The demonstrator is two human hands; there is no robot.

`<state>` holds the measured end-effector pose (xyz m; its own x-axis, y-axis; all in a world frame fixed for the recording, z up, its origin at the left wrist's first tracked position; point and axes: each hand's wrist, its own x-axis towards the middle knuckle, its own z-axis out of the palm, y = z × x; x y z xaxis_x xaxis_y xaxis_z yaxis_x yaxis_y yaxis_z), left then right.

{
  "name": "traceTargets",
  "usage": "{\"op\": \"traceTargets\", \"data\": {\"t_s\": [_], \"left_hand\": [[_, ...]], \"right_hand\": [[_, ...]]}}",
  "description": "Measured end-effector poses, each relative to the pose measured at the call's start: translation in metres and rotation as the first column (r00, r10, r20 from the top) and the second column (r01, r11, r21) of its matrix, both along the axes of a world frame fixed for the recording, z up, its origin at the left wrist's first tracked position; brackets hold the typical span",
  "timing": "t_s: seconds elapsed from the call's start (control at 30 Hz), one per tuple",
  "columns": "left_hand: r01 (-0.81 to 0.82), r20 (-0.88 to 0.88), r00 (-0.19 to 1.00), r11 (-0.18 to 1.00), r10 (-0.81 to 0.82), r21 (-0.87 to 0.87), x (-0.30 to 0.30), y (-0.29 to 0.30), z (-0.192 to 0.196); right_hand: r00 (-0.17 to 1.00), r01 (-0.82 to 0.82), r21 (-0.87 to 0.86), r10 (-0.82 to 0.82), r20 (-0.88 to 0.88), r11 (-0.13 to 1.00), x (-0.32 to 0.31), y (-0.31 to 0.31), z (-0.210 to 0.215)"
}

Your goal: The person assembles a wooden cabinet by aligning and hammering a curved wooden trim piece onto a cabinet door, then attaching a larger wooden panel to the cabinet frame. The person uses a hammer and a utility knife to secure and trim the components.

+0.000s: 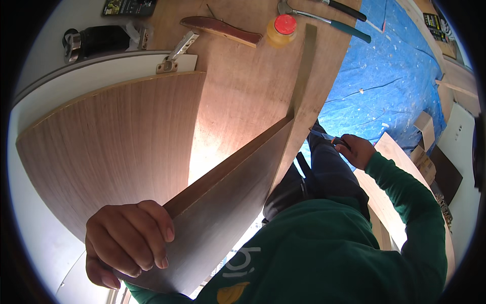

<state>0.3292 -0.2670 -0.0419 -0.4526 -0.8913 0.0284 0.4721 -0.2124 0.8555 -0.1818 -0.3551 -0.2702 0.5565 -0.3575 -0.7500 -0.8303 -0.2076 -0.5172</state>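
Left hand (pixel 129 243) grips the upright brown wooden panel (pixel 228 202) edge; right hand (pixel 357 150) holds a dark-handled blade tool (pixel 329 138).

Bright daylight, strong fisheye bend.
Glare patch mid-board, deep shadow under the upright panel, black vignette at the rim.

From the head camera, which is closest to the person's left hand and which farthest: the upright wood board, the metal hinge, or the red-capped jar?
From the left hand:
1. Upright wood board, gripped by that hand at its near end.
2. Metal hinge, up the bench, on the white panel's edge.
3. Red-capped jar, at the bench's far end.
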Motion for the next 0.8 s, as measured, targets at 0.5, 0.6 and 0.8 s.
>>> {"op": "traceTargets", "data": {"t_s": [0.5,0.6,0.8], "left_hand": [[0.001,0.032,0.999,1.0,-0.001,-0.002,-0.034,-0.004,0.012],[0.003,0.05,0.999,1.0,-0.002,-0.017,-0.046,-0.003,0.019],[0.022,0.119,0.993,0.997,-0.013,-0.068,-0.061,0.01,0.048]], "right_hand": [[0.963,0.233,-0.298,-0.178,0.201,0.925,-0.006,-0.025,0.001],[0.946,0.259,-0.425,-0.141,0.29,0.867,0.015,-0.044,-0.028],[0.912,0.366,-0.476,-0.206,0.356,0.8,0.061,-0.068,-0.061]]}}
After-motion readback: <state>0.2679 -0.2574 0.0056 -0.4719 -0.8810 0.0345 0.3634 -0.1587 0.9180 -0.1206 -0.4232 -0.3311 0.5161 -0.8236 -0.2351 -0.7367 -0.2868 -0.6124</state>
